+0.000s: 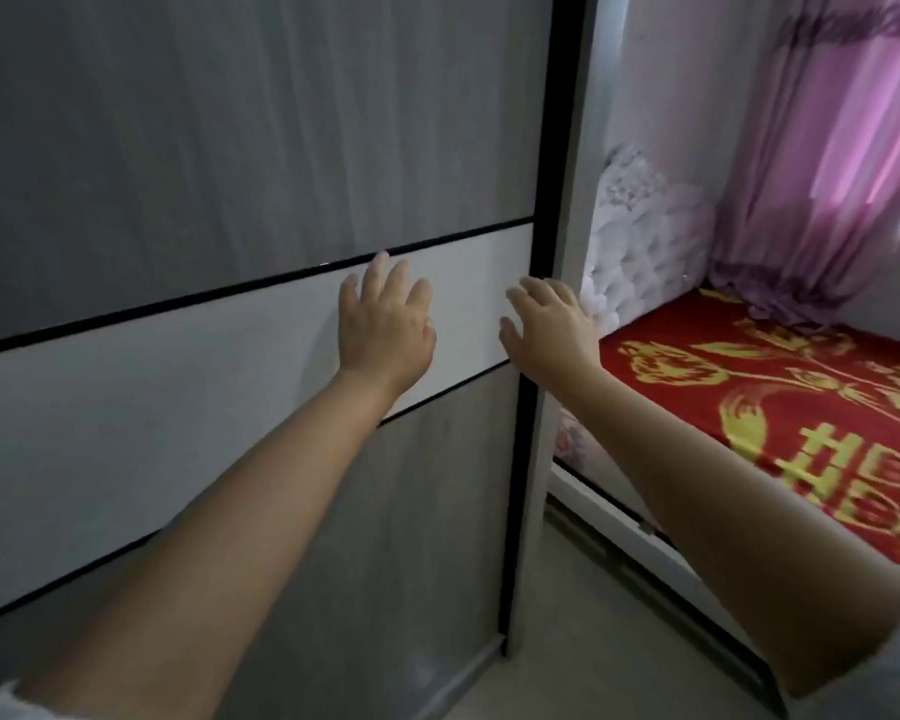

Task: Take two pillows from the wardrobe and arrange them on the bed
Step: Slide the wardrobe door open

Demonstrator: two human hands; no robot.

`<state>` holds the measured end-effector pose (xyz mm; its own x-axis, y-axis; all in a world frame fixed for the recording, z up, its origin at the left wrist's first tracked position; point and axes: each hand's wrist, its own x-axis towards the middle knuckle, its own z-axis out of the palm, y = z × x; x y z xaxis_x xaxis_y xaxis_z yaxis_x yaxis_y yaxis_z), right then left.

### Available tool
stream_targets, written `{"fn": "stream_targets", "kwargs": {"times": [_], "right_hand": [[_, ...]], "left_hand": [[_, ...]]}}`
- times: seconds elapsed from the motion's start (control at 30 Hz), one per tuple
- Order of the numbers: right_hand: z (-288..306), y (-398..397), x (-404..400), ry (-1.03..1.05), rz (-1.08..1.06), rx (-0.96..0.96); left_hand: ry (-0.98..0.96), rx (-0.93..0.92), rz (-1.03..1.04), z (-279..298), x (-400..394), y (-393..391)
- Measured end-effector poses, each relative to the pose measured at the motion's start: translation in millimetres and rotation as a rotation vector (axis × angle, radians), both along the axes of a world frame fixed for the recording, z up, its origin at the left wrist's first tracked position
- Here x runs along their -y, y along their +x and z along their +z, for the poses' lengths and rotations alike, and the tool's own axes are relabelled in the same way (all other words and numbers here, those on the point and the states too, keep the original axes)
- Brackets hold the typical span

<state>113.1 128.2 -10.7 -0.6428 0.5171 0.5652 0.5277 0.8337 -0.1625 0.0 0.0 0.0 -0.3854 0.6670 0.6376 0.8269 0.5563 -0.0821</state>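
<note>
The wardrobe's sliding door [204, 163] fills the left of the view, grey with a white band across its middle and black trim. It is closed, so no pillows can be seen. My left hand [385, 319] lies flat on the white band, fingers spread. My right hand [546, 324] reaches the door's right black edge, fingers apart at the frame. The bed [780, 387], covered by a red blanket with gold patterns, lies to the right beyond the wardrobe's side.
A pink curtain [827, 163] hangs at the upper right behind the bed. A white tufted headboard [640, 236] stands against the wall by the wardrobe. Light floor [583, 646] runs between the wardrobe's corner and the bed frame.
</note>
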Motion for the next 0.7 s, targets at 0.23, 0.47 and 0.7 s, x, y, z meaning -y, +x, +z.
{"fn": "stream_targets", "kwargs": {"times": [0.23, 0.47, 0.7], "right_hand": [[25, -99, -65, 0.229, 0.372, -0.364], [37, -146, -97, 0.560, 0.476, -0.656], [35, -150, -98, 0.591, 0.519, -0.589]], "left_hand": [[0.191, -0.470, 0.244, 35, -39, -51], [0.270, -0.665, 0.420, 30, -52, -73], [0.295, -0.641, 0.544, 18, -43, -79]]}}
